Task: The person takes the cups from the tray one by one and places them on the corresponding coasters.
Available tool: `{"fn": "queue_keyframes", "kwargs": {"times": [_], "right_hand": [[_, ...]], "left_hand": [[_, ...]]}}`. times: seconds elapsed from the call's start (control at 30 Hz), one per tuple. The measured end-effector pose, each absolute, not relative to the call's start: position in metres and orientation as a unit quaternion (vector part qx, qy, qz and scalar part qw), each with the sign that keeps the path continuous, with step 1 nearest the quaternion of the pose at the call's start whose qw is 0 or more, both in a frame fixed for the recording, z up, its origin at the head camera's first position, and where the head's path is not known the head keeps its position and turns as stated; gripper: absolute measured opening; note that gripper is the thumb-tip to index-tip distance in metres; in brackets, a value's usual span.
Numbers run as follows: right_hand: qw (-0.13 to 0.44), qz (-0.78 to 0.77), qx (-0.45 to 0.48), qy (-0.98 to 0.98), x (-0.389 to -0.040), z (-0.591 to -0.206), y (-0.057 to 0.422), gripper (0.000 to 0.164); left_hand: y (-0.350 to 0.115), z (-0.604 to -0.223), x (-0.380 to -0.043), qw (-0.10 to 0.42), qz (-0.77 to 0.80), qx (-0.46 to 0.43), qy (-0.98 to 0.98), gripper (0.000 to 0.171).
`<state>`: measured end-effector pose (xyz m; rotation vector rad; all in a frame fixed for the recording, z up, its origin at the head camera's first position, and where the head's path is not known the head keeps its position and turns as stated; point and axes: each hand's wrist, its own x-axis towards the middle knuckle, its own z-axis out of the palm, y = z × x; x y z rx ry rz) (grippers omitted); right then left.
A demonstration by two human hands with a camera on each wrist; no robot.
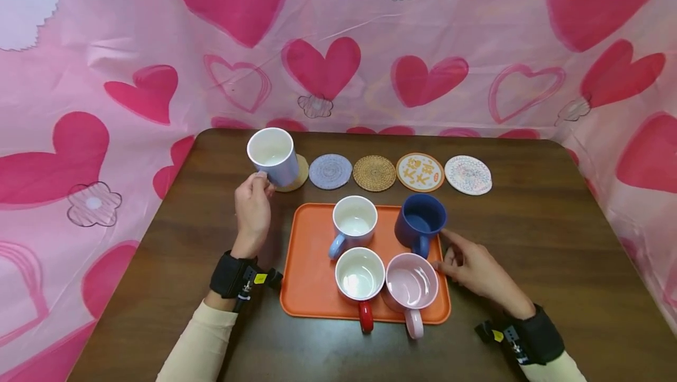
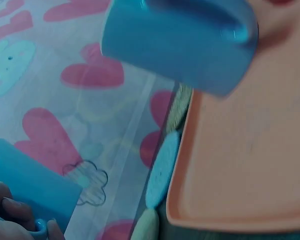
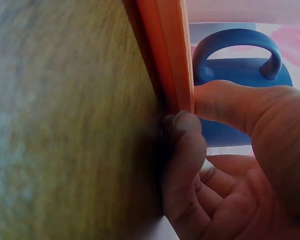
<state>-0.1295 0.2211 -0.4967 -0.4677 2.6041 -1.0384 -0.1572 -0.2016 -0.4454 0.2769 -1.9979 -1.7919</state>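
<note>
My left hand [image 1: 252,203] grips a pale blue mug [image 1: 282,167] by its handle at the table's far left. This mug overlaps the leftmost tan coaster [image 1: 302,171], covering much of it in the head view. In the left wrist view my fingers curl round the handle of the same mug [image 2: 40,185]. At the right side of an orange tray [image 1: 309,270], my right hand [image 1: 476,264] pinches the rim, thumb on top and fingers beneath, beside the dark blue mug [image 1: 409,229]. The right wrist view shows this grip on the tray edge [image 3: 170,55] closely.
Also on the tray are a light blue mug [image 1: 346,240], a white mug with a red handle [image 1: 365,314] and a pink mug [image 1: 404,305]. Behind it lie a blue-grey coaster [image 1: 330,171], a brown woven one [image 1: 374,173], an orange-rimmed one [image 1: 420,172] and a speckled white one [image 1: 468,175].
</note>
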Motion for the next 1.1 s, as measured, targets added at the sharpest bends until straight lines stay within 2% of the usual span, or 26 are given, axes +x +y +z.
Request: {"fn": "queue_keyframes", "kwargs": {"times": [0.23, 0.4, 0.9, 1.1], "right_hand": [[0.162, -0.359, -0.151, 0.907, -0.131, -0.496, 0.221, 0.072], [0.157, -0.360, -0.157, 0.906, -0.132, -0.497, 0.221, 0.072], [0.151, -0.369, -0.169, 0.901, -0.131, -0.496, 0.220, 0.072], [0.154, -0.364, -0.169, 0.903, -0.131, -0.495, 0.220, 0.074]], "left_hand": [[-0.207, -0.449, -0.168, 0.216, -0.626, 0.096, -0.743, 0.049], [-0.208, -0.454, -0.177, 0.206, -0.631, 0.105, -0.741, 0.047], [-0.215, -0.474, -0.207, 0.229, -0.620, 0.143, -0.737, 0.043], [-0.215, -0.479, -0.212, 0.215, -0.641, 0.133, -0.725, 0.041]]}}
